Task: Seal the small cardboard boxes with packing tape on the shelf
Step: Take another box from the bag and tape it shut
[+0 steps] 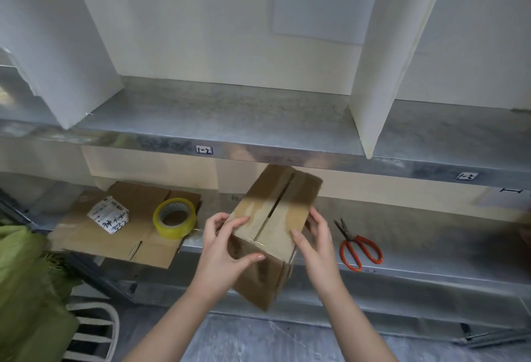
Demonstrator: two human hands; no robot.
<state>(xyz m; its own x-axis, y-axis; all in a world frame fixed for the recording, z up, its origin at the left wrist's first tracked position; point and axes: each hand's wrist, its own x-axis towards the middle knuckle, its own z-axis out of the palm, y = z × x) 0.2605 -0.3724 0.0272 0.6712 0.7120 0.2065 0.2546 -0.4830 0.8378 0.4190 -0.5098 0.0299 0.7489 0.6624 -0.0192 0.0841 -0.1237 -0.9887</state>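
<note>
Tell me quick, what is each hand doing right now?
Left hand: grips the cardboard box at its near left corner.
Right hand: holds the same box's right side.

Red-handled scissors (357,242) lie flat, blades pointing away from the viewer. At left, a flattened cardboard sheet (155,252) carries a small white parcel (109,216) with handwritten black characters. Green fabric (26,281) fills the lower left, beside a white slatted chair (94,330). Above, a paper sheet (324,2) bearing large handwritten characters hangs between two white divider panels (66,45) (393,54). The floor (258,341) is grey.
</note>
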